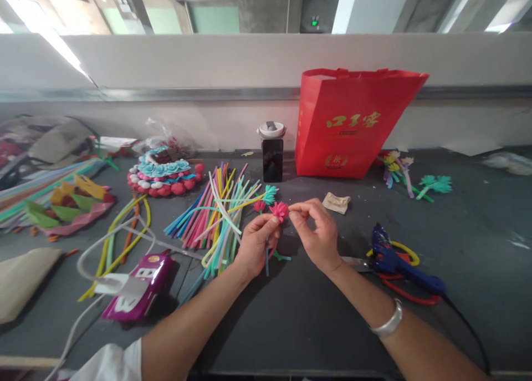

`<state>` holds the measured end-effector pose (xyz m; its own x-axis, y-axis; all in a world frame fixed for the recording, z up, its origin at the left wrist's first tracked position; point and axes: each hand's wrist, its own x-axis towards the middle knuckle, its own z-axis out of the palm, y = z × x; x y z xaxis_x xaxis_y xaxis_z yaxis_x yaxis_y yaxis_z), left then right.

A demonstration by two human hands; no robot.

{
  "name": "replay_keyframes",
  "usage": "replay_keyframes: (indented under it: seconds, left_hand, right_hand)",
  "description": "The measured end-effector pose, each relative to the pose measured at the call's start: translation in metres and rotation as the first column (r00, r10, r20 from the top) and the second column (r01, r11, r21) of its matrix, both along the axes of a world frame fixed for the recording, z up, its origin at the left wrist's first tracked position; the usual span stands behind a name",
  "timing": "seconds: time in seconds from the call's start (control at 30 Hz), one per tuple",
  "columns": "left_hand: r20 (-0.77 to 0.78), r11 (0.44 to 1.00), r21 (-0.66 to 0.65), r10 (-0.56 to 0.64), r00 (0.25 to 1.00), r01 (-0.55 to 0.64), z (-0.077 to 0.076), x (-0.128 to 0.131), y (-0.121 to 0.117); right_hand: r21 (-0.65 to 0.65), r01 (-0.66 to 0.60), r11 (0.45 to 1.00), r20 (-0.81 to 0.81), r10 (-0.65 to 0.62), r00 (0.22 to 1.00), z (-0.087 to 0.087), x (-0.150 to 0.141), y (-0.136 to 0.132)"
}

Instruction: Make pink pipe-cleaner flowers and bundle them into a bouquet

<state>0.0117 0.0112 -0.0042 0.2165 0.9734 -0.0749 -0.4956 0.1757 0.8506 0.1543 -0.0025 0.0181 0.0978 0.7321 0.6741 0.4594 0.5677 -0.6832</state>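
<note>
My left hand [258, 241] is closed around a pink craft flower [279, 211], keeping its petals upward above the dark table. Thumb and fingertips of my right hand [318, 230] pinch at the flower's right edge; whether a petal is between them is too small to tell. Below my left hand hangs a thin blue-grey strip [267, 262], and a small green-blue piece [283, 257] shows beside it. Just behind the flower are a teal flower [270, 194] and a darker red one [260, 206]. Many coloured craft stems [216, 209] lie fanned out left of my hands.
A blue glue gun [399, 264] rests over red-handled scissors [409, 296] at right. Behind stand a red bag [353, 126], a phone [273, 162] and a white-lidded cup [271, 129]. A purple power strip [143, 286] with white cables lies left, near a floral wreath [164, 173].
</note>
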Motion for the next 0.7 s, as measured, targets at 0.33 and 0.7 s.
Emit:
replay_keyframes:
  seconds: [0.33, 0.7]
  left_hand:
    - [-0.042, 0.999, 0.049, 0.023, 0.999, -0.021, -0.0023, 0.0003, -0.0006]
    - [-0.119, 0.992, 0.128, 0.029, 0.993, -0.014, -0.0051, -0.0006, -0.0012]
  right_hand:
    - [-0.007, -0.041, 0.999, 0.03, 0.041, 0.999, 0.0001, -0.0025, -0.0002]
    - [-0.085, -0.071, 0.994, -0.025, 0.069, 0.997, 0.0022, -0.0008, 0.0016]
